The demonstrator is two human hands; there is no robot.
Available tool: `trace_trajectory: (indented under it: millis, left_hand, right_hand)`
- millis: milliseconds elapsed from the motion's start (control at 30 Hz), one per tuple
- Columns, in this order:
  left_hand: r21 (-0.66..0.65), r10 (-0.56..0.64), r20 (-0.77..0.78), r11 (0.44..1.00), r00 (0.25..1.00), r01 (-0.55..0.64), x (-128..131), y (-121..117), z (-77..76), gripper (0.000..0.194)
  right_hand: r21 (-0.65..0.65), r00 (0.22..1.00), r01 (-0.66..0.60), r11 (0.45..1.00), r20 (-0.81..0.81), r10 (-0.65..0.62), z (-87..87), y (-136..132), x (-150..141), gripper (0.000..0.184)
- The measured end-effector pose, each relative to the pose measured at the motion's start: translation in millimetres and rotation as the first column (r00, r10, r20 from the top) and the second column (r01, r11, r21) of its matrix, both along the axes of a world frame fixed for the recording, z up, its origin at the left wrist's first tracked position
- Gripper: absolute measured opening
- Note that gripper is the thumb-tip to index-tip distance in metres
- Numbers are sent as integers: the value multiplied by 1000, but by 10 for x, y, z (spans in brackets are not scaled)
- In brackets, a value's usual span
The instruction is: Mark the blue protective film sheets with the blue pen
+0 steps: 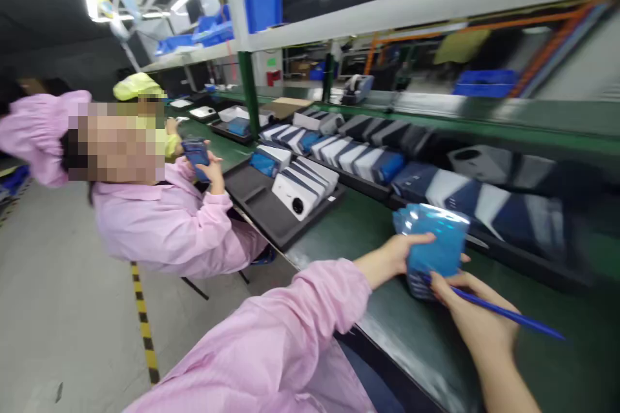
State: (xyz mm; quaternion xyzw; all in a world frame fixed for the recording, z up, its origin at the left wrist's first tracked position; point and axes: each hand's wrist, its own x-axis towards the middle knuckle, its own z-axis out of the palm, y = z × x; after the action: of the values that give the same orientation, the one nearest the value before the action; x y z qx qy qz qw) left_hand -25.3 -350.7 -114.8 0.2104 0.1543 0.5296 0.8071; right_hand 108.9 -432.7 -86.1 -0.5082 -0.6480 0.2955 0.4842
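My left hand (398, 254) is closed on the side of a stack of blue film-covered flat pieces (438, 248), thumb lying across the top one. The film is shiny and the pieces have rounded corners; their exact kind does not show. In my right hand (477, 313) is a slim blue pen-like stick (513, 316), its long end pointing right and its other end at the lower edge of the stack. The right fingertips are at the stack's lower right side, partly hidden. Both hands are above the green bench top (358, 239).
Black trays hold rows of white and dark blue panels (438, 187) behind my hands. Left of them, a black tray (252, 197) carries white panels with a round dark camera opening (297, 205). A co-worker in a pink smock (159, 226) sits at the left, holding a dark blue piece (195, 156).
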Motion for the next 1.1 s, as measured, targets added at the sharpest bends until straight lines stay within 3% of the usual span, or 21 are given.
trace_trajectory:
  millis: [133,367,600,933,1100]
  left_hand:
    - [-144,-54,-71,989,996,43,-40,-152,119,43]
    - [-204,-23,-127,979,992,-3,-65,-222,253,46]
    - [-235,18,-183,970,983,-62,-94,-259,361,44]
    - [-260,-67,-225,966,972,6,27,-289,278,34]
    - [-234,46,-184,968,982,-89,-82,-215,381,47]
  right_hand:
    - [-47,992,-44,998,-121,38,180,-40,-72,33]
    - [-57,972,-19,998,-237,4,67,24,-83,39]
    - [-93,875,172,981,-444,-195,61,243,183,57]
    - [-123,948,36,992,-309,-72,91,529,142,60]
    - [-135,951,111,985,-272,-145,234,501,491,65]
